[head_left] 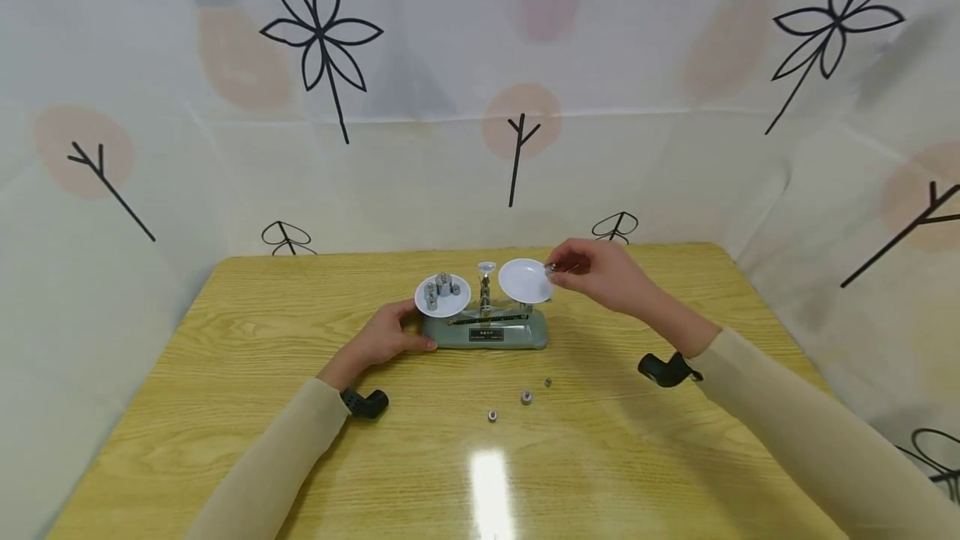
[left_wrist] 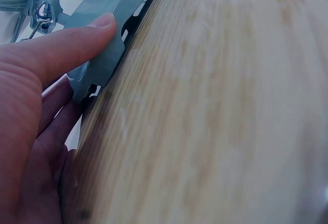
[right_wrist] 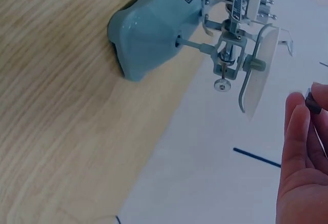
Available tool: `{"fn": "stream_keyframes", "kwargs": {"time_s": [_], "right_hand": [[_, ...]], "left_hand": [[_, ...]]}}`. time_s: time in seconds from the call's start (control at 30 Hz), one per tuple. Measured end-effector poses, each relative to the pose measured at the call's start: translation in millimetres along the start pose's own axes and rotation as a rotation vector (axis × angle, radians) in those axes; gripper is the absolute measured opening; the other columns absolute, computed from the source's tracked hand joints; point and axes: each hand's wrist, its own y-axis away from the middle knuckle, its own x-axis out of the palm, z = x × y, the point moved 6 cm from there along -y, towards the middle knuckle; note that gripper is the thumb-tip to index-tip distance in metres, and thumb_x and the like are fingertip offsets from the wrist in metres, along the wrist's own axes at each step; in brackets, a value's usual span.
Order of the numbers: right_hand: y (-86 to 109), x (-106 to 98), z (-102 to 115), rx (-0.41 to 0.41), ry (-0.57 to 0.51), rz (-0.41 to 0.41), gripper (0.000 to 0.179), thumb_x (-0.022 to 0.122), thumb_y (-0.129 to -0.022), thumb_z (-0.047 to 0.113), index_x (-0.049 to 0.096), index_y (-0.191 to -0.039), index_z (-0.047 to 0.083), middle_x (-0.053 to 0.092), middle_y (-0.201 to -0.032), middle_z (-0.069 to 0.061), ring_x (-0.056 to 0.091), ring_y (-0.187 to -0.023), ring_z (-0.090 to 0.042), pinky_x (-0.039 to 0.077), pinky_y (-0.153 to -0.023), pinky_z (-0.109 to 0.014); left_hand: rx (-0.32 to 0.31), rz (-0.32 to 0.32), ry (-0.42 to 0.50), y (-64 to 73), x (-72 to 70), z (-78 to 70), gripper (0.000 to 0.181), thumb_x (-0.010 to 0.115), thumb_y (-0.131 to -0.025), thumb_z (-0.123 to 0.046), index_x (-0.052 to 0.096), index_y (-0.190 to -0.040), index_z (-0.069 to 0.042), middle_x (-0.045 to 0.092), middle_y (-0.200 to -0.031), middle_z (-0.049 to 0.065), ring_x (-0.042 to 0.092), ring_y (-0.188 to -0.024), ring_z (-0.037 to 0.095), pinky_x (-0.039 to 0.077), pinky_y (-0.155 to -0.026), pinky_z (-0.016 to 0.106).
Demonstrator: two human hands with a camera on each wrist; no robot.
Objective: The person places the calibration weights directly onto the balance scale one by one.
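A green balance scale stands on the wooden table with two white pans. My left hand grips the left end of its base, thumb on the front side and fingers behind. On the left pan stand several metal weights. Just beside the right pan, which bears nothing, my right hand pinches a small metal weight between thumb and fingertips. In the right wrist view, that weight is apart from the pan. The left wrist view shows the left thumb pressed against the base.
Three loose small weights lie in front of the scale: one nearest me, a larger one and a tiny one. A patterned cloth hangs behind the table.
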Motion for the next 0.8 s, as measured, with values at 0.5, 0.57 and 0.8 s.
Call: {"fn": "stream_keyframes", "kwargs": {"time_s": [0.5, 0.57, 0.8], "right_hand": [[-29.5, 10, 4, -0.018, 0.006, 0.127, 0.026, 0.073, -0.092, 0.013, 0.071, -0.117, 0.008, 0.07, -0.105, -0.005, 0.065, -0.093, -0.02, 0.055, -0.076, -0.037], [-31.8, 13, 5, -0.019, 0.014, 0.146, 0.024, 0.073, -0.092, 0.013, 0.073, -0.116, 0.008, 0.071, -0.106, -0.004, 0.065, -0.092, -0.02, 0.055, -0.075, -0.037], [-37.5, 22, 7, -0.013, 0.01, 0.196, 0.019, 0.072, -0.092, 0.01, 0.074, -0.111, 0.008, 0.071, -0.106, -0.004, 0.066, -0.093, -0.021, 0.056, -0.077, -0.037]], "left_hand": [[0.015, 0.0, 0.006, 0.0, -0.3, 1.0, 0.077, 0.089, -0.075, -0.016, 0.055, -0.142, -0.005, 0.053, -0.145, 0.009, 0.037, -0.141, 0.027, 0.027, -0.116, 0.047], [0.019, -0.001, 0.007, 0.0, -0.6, 0.8, 0.077, 0.089, -0.075, -0.016, 0.055, -0.142, -0.005, 0.053, -0.145, 0.009, 0.037, -0.141, 0.028, 0.027, -0.116, 0.047], [0.011, 0.003, -0.009, 0.0, -0.7, 1.0, 0.076, 0.089, -0.075, -0.018, 0.055, -0.142, -0.006, 0.053, -0.145, 0.008, 0.037, -0.141, 0.027, 0.028, -0.115, 0.048]]}}
